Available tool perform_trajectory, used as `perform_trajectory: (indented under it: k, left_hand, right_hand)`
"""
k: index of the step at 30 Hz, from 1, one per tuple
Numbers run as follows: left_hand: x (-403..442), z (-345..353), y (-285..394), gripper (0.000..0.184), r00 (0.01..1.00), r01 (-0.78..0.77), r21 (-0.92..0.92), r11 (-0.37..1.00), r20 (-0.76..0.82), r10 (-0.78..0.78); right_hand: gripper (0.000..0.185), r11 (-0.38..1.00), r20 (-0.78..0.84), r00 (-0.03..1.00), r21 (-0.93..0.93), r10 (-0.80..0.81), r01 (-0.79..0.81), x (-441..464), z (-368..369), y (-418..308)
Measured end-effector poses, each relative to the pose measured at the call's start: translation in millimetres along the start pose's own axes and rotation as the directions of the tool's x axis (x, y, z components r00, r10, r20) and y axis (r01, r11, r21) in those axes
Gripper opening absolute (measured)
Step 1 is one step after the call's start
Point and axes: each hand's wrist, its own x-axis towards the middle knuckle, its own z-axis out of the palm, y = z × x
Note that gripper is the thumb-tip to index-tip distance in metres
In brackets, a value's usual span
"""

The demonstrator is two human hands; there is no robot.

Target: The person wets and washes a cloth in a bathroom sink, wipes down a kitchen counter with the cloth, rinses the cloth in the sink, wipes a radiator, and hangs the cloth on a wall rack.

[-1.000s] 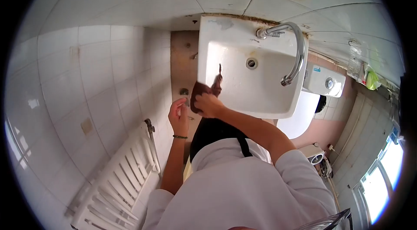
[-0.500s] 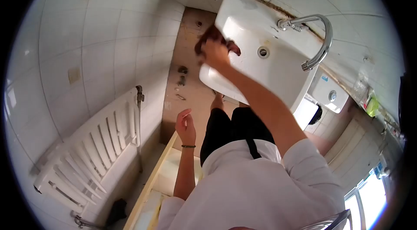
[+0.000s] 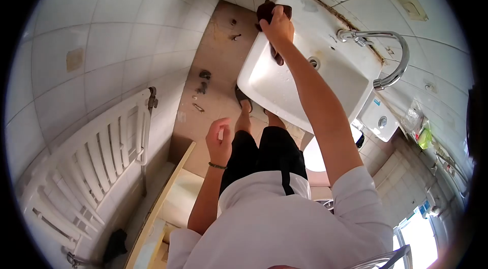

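Observation:
My right hand [image 3: 278, 27] is closed on a dark reddish-brown cloth [image 3: 267, 11], pressed to the far left corner of the white sink [image 3: 325, 93]. Part of the cloth hangs down below the palm, over the inside wall of the basin. My left hand [image 3: 218, 142] is held in the air in front of my body, left of my legs. Its fingers are loosely curled with a gap by the thumb, and nothing shows in it. A chrome faucet [image 3: 406, 58] arches over the sink's right side, and the drain [image 3: 314, 62] is partly behind my right forearm.
A white radiator [image 3: 96, 159] stands along the left tiled wall. Below my left arm is a wooden-edged cabinet [image 3: 161, 203]. Small dark debris [image 3: 204, 80] lies on the brown floor. Right of the sink is a white toilet tank [image 3: 378, 119], with a green item [image 3: 424, 137] beyond.
My right hand has moved with the cloth from the sink's left front edge to its far left corner. The left hand is a little lower in view, its fingers more curled. The camera view has shifted.

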Motion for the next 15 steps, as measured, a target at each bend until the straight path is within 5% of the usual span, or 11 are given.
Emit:
perform_trajectory:
  k: [3,4,5,7,10,12,15]
  left_hand:
    - [-2,-7,-12,0.016,0.999,0.021,-0.045,0.999,0.038,-0.02]
    - [2,-5,-18,0.016,0.999,0.008,-0.06,0.998,0.042,-0.006]
    - [5,-5,-21,0.017,0.999,-0.004,-0.072,0.997,0.046,0.007]
    - [8,-16,-13,0.017,0.996,-0.03,-0.02,0.999,0.084,0.032]
    - [31,-33,-6,0.017,0.991,-0.073,0.002,0.997,0.113,0.072]
    - [34,-42,-6,0.017,0.99,-0.077,0.001,0.997,0.121,0.077]
    - [43,-50,-8,0.017,0.988,-0.089,-0.02,0.996,0.129,0.09]
  right_hand:
    - [0.049,0.984,0.249,0.968,-0.16,-0.034,0.076,-58,16,-18]
    - [0.042,0.973,0.267,0.949,-0.109,-0.169,0.204,-94,18,-29]
    - [0.038,0.982,0.276,0.943,0.02,-0.184,0.186,-127,21,-35]
    - [0.046,0.977,0.449,0.874,-0.007,-0.188,0.214,-166,22,-40]
    - [0.047,0.988,0.269,0.962,-0.132,-0.041,0.079,-113,34,-29]
    - [0.04,1.0,-0.018,1.0,0.014,-0.01,0.011,-50,26,-22]
    - [0.027,0.949,0.026,0.985,-0.266,-0.17,0.171,-42,23,-40]
